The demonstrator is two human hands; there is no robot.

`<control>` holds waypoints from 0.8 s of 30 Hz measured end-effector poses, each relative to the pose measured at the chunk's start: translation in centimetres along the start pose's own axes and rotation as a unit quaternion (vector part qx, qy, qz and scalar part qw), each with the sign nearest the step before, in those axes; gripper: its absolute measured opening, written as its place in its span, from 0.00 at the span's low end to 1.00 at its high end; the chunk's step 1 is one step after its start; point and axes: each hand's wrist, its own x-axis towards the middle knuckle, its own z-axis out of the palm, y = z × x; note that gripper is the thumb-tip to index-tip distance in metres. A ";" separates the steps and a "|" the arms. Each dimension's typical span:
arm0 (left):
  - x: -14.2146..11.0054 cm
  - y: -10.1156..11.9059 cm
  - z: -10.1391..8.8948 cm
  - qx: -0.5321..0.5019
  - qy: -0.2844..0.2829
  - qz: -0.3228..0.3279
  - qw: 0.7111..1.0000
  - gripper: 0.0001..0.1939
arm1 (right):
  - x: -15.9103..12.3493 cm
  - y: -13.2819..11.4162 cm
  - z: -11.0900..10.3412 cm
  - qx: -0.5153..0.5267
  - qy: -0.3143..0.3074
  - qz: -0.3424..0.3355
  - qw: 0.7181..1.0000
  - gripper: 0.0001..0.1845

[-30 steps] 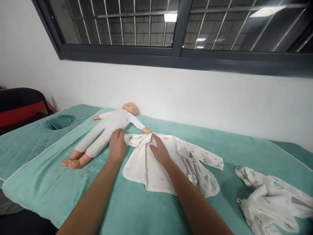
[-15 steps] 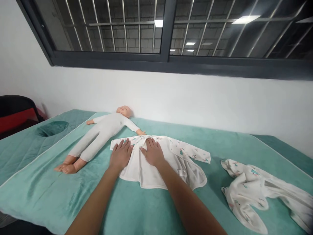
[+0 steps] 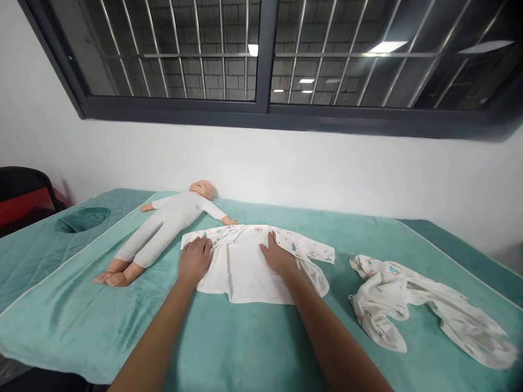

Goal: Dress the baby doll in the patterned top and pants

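Observation:
A white baby top (image 3: 245, 264) with small printed figures lies spread flat on the teal blanket (image 3: 245, 337). My left hand (image 3: 195, 259) rests palm down on its left side, fingers apart. On the garment's right side, near the sleeve, my right hand (image 3: 279, 256) presses flat. Neither hand grips anything. A baby doll (image 3: 163, 223) in a pale grey suit lies on its back to the left of the top, head toward the wall.
A second white printed garment (image 3: 412, 307) lies crumpled on the blanket at the right. A white wall and a barred window stand behind. At far left is a dark chair with red fabric (image 3: 20, 196). The bed's face hole (image 3: 81, 218) shows at left.
Both hands have slid apart across the top, the right one moving toward the sleeve side and the left toward the left edge. The garment lies flatter and wider.

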 end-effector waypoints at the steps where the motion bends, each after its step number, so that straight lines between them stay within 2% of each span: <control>1: 0.0 0.1 -0.1 -0.005 0.002 -0.002 1.000 0.23 | -1.0 -0.2 -0.2 -0.002 0.002 -0.015 1.000 0.36; 4: 0.0 0.1 -0.4 -0.026 0.006 -0.007 1.000 0.21 | -4.3 0.5 -1.6 0.078 -0.024 -0.118 0.990 0.31; 6: -0.1 0.1 -0.6 -0.041 0.007 -0.017 0.999 0.21 | -6.1 2.7 -3.5 0.230 -0.052 -0.166 0.957 0.27; 7: -0.1 0.1 -0.7 -0.048 0.008 -0.027 0.998 0.22 | -6.8 4.3 -4.5 0.305 -0.053 -0.160 0.937 0.25; 8: -0.2 0.1 -0.9 -0.054 0.009 -0.039 0.998 0.23 | -7.2 6.0 -5.6 0.357 -0.016 -0.119 0.926 0.26; 9: -0.3 0.1 -1.0 -0.059 0.011 -0.051 0.997 0.23 | -7.3 7.9 -6.6 0.369 0.044 -0.053 0.927 0.27; 11: -0.5 0.3 -1.3 -0.071 0.019 -0.071 0.995 0.23 | -7.1 11.6 -8.1 0.280 0.180 0.116 0.936 0.25; 13: -0.7 0.6 -1.6 -0.088 0.032 -0.084 0.992 0.22 | -6.5 14.4 -8.8 0.209 0.237 0.204 0.927 0.21; 14: -0.9 0.7 -1.7 -0.094 0.039 -0.088 0.991 0.22 | -6.3 15.4 -8.8 0.188 0.245 0.225 0.924 0.19; 16: -1.2 1.1 -1.9 -0.093 0.050 -0.092 0.990 0.20 | -5.9 16.4 -8.6 0.176 0.239 0.235 0.925 0.17; 20: -1.7 1.8 -2.1 -0.053 0.050 -0.076 0.994 0.20 | -6.0 16.5 -7.9 0.197 0.228 0.215 0.929 0.16; 24: -1.6 2.3 -2.1 -0.036 0.041 -0.082 0.995 0.20 | -6.1 16.3 -7.6 0.261 0.261 0.184 0.911 0.15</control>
